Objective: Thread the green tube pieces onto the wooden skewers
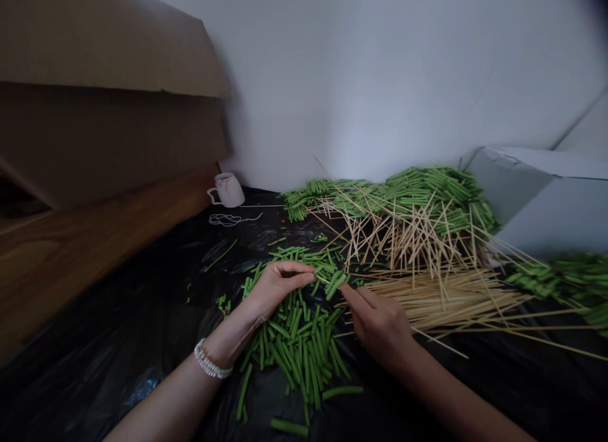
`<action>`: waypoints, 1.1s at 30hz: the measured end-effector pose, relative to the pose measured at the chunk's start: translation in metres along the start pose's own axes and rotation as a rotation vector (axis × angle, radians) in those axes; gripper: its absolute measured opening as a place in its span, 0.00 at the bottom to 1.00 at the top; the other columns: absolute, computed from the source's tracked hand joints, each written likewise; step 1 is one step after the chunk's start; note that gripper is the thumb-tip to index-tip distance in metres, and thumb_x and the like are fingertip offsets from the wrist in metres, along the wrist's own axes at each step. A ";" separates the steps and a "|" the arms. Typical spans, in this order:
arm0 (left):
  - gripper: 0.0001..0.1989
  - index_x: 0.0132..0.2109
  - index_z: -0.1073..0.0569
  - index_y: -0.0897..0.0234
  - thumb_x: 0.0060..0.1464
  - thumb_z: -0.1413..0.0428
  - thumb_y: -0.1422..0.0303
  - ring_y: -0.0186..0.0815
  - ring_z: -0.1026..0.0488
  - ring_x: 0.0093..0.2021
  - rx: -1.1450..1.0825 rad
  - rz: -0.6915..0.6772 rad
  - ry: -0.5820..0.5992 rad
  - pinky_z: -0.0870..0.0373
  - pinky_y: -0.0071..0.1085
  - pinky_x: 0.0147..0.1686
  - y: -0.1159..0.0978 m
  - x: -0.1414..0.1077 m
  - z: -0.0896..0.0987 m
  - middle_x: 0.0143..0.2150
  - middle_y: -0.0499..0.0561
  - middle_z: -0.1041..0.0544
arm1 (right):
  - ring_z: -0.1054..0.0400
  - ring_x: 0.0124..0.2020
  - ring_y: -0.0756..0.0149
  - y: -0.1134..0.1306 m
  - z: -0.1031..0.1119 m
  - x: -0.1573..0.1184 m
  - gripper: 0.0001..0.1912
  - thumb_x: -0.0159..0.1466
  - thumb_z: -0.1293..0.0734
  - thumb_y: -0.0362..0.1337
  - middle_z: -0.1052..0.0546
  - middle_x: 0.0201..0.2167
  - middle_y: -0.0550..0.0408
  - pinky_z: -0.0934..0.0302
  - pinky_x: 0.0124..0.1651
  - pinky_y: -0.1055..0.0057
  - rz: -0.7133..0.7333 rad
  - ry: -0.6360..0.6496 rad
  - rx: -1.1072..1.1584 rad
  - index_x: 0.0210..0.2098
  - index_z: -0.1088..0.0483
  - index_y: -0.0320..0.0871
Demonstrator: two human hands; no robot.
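Observation:
Cut green bean pieces [336, 282] sit side by side on a thin bamboo skewer [322, 278] between my two hands. Thumb and forefinger of my left hand [280, 282] are pinched at the skewer's left end. My right hand [382, 322] has its fingers closed at the right side of the threaded pieces; its grip is partly hidden. Below both hands lies a loose pile of cut green beans [304, 350] on black plastic sheeting [156, 340]. A beaded bracelet [209, 363] is around my left wrist.
Loose bamboo skewers [456, 299] lie to the right. Behind them, filled skewers [432, 192] are heaped against the wall, with more green beans [565, 280] at far right. A white mug [228, 190] and tangled string [228, 220] are at back left. Cardboard [109, 43] overhangs the left side.

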State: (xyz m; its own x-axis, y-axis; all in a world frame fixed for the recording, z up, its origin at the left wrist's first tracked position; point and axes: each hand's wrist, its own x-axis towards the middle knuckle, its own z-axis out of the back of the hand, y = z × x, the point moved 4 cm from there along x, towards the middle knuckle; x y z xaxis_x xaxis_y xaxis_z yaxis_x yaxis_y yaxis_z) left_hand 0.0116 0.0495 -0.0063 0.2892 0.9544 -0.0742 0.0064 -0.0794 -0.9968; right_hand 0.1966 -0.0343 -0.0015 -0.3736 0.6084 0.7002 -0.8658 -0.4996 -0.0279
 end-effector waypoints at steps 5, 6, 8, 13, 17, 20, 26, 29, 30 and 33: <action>0.13 0.34 0.18 0.64 0.39 0.31 0.64 0.35 0.23 0.34 -0.010 0.011 0.014 0.29 0.33 0.45 0.003 0.000 -0.001 0.33 0.52 0.17 | 0.37 0.23 0.72 0.002 -0.002 -0.002 0.19 0.62 0.44 0.25 0.28 0.25 0.57 0.47 0.26 0.71 0.006 -0.005 0.020 0.48 0.29 0.37; 0.13 0.34 0.18 0.65 0.39 0.31 0.64 0.35 0.23 0.34 -0.005 0.014 0.013 0.29 0.33 0.44 0.004 0.000 -0.002 0.33 0.52 0.17 | 0.37 0.23 0.72 0.002 -0.002 -0.002 0.19 0.62 0.44 0.25 0.27 0.25 0.57 0.47 0.26 0.71 0.005 -0.002 0.024 0.48 0.29 0.37; 0.13 0.34 0.19 0.65 0.39 0.31 0.64 0.36 0.23 0.33 0.004 0.021 0.009 0.29 0.34 0.44 0.004 0.000 -0.002 0.33 0.52 0.18 | 0.37 0.23 0.72 0.003 -0.003 -0.003 0.20 0.62 0.44 0.24 0.27 0.26 0.56 0.46 0.26 0.71 0.000 0.006 0.029 0.49 0.29 0.37; 0.13 0.33 0.19 0.65 0.38 0.31 0.65 0.35 0.23 0.33 -0.024 0.034 0.032 0.29 0.34 0.44 0.005 0.000 -0.004 0.32 0.51 0.18 | 0.37 0.23 0.71 0.005 -0.003 -0.003 0.19 0.62 0.44 0.24 0.28 0.25 0.56 0.46 0.27 0.72 0.006 -0.008 0.047 0.49 0.29 0.37; 0.13 0.33 0.19 0.65 0.38 0.30 0.65 0.34 0.23 0.33 -0.072 0.055 0.062 0.29 0.33 0.44 0.007 0.000 -0.006 0.31 0.51 0.18 | 0.37 0.23 0.71 0.006 -0.003 -0.003 0.19 0.62 0.44 0.24 0.28 0.25 0.57 0.44 0.28 0.72 0.007 -0.005 0.065 0.48 0.29 0.36; 0.13 0.33 0.19 0.65 0.38 0.30 0.65 0.34 0.23 0.32 -0.085 0.072 0.072 0.29 0.33 0.44 0.009 0.000 -0.007 0.31 0.51 0.18 | 0.37 0.23 0.71 0.007 -0.003 -0.003 0.20 0.62 0.44 0.23 0.28 0.25 0.57 0.44 0.28 0.72 0.008 -0.012 0.058 0.48 0.29 0.36; 0.14 0.33 0.20 0.66 0.37 0.30 0.65 0.35 0.23 0.33 -0.110 0.093 0.097 0.29 0.33 0.44 0.011 0.000 -0.009 0.31 0.52 0.18 | 0.37 0.22 0.71 0.008 -0.004 -0.002 0.20 0.61 0.45 0.24 0.28 0.24 0.57 0.44 0.27 0.73 0.001 -0.008 0.064 0.48 0.29 0.36; 0.13 0.33 0.19 0.65 0.38 0.30 0.65 0.34 0.23 0.33 -0.111 0.092 0.095 0.29 0.32 0.44 0.011 0.000 -0.009 0.31 0.51 0.18 | 0.37 0.22 0.71 0.008 -0.005 -0.002 0.20 0.62 0.45 0.24 0.27 0.25 0.56 0.44 0.27 0.73 -0.007 0.005 0.057 0.49 0.29 0.37; 0.13 0.33 0.19 0.65 0.38 0.31 0.65 0.34 0.23 0.33 -0.109 0.093 0.095 0.29 0.32 0.44 0.011 0.000 -0.008 0.31 0.51 0.18 | 0.37 0.23 0.71 0.008 -0.005 -0.002 0.20 0.62 0.45 0.24 0.27 0.25 0.56 0.44 0.28 0.73 -0.008 0.011 0.059 0.50 0.30 0.37; 0.12 0.33 0.19 0.65 0.39 0.31 0.65 0.33 0.23 0.33 -0.111 0.100 0.098 0.30 0.30 0.42 0.011 -0.001 -0.009 0.32 0.51 0.18 | 0.36 0.23 0.71 0.008 -0.007 -0.003 0.20 0.62 0.45 0.25 0.27 0.25 0.55 0.44 0.28 0.73 -0.004 0.023 0.067 0.50 0.30 0.37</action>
State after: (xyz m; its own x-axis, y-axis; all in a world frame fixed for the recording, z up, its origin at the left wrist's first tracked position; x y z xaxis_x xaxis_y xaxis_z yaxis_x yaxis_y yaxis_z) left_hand 0.0198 0.0455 -0.0170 0.3857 0.9078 -0.1645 0.0770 -0.2094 -0.9748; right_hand 0.1889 -0.0358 -0.0084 -0.3781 0.6239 0.6839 -0.8435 -0.5367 0.0233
